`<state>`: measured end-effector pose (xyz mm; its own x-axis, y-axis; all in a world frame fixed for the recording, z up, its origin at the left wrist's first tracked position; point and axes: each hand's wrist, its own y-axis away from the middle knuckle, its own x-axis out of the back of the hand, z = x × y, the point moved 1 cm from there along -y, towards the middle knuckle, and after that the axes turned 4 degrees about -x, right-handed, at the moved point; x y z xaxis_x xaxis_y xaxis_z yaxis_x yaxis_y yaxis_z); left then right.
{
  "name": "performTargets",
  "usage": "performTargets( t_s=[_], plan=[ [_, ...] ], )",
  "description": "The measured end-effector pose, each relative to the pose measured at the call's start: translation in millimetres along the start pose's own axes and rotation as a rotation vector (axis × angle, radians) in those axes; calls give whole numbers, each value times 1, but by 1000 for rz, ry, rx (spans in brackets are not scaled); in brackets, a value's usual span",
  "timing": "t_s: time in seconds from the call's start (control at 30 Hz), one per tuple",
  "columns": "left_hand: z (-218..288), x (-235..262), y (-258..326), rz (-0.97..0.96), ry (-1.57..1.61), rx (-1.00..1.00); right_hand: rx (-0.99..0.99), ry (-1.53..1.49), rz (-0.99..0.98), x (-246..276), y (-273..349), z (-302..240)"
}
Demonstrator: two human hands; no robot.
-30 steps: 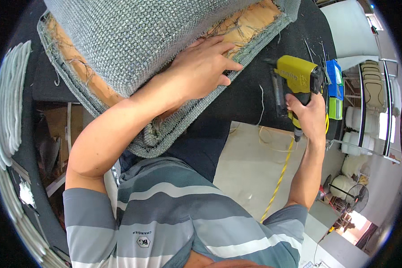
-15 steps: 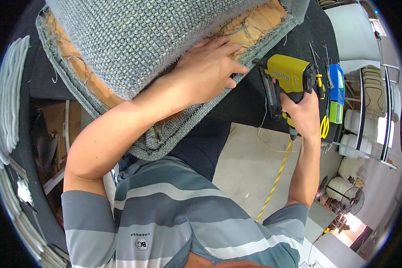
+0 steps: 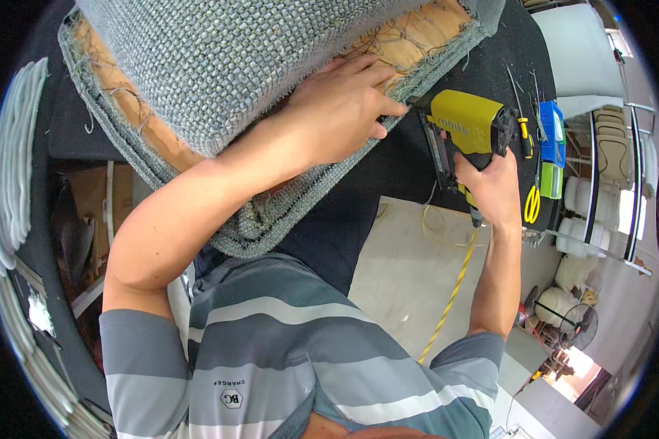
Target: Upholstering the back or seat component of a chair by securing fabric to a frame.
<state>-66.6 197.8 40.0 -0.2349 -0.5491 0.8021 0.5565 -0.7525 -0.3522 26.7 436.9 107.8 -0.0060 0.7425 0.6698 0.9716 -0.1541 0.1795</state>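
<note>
Hands at work: our left hand [image 3: 340, 110] presses flat, fingers spread, on the grey woven upholstered cushion [image 3: 220, 80] on the black counter [image 3: 388, 175]; our right hand [image 3: 494, 186] grips the yellow pneumatic stapler [image 3: 467, 130] at the cushion's right edge.

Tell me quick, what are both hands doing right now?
Left hand flat on grey woven fabric, pressing its edge. Right hand gripping yellow staple gun, nose at fabric edge. Nothing between.
</note>
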Motion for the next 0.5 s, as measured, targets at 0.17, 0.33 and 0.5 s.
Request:
performTargets(
  t_s=[0.17, 0.33, 0.5],
  plan=[
    [1, 0, 2, 31, -4, 3, -7, 18, 33, -4, 2, -1],
    [1, -1, 3, 24, 68, 37, 44, -10, 8, -7, 7, 2],
    [0, -2, 3, 43, 48, 38, -9, -5, 2, -8, 9, 1]
  ],
)
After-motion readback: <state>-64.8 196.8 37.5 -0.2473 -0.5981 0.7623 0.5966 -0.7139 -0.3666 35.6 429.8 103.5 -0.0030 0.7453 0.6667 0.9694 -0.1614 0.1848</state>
